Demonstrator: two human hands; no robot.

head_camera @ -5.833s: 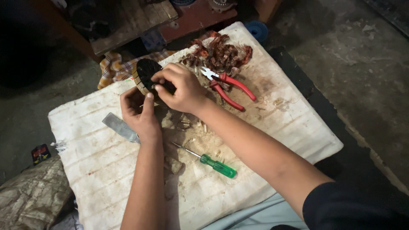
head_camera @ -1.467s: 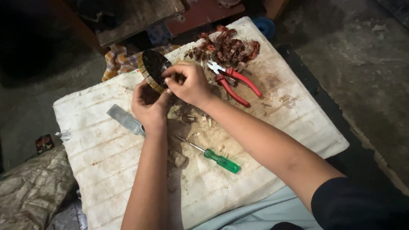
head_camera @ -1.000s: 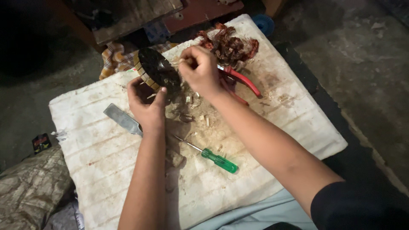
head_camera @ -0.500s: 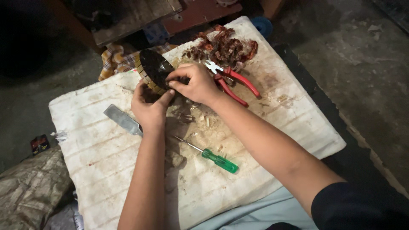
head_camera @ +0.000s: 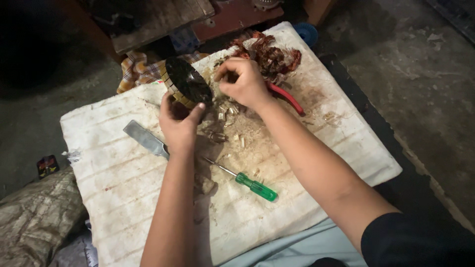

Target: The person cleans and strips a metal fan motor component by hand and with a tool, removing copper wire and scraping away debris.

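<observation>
Left hand: clasps dark round motor core, tilted. Right hand: fingers pinched just right of it. Near: green-handled screwdriver on white board

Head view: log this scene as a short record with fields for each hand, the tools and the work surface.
left hand: grips the dark round motor core, tilted on its edge
right hand: closed, fingertips pinched beside the core's upper right edge
screwdriver: green handle, lying on the board, untouched
pliers: red handles, partly hidden behind the right hand
flat blade: lies left of the left wrist
copper wire pile: at the far edge
surface: stained white board, scraps near the core
</observation>
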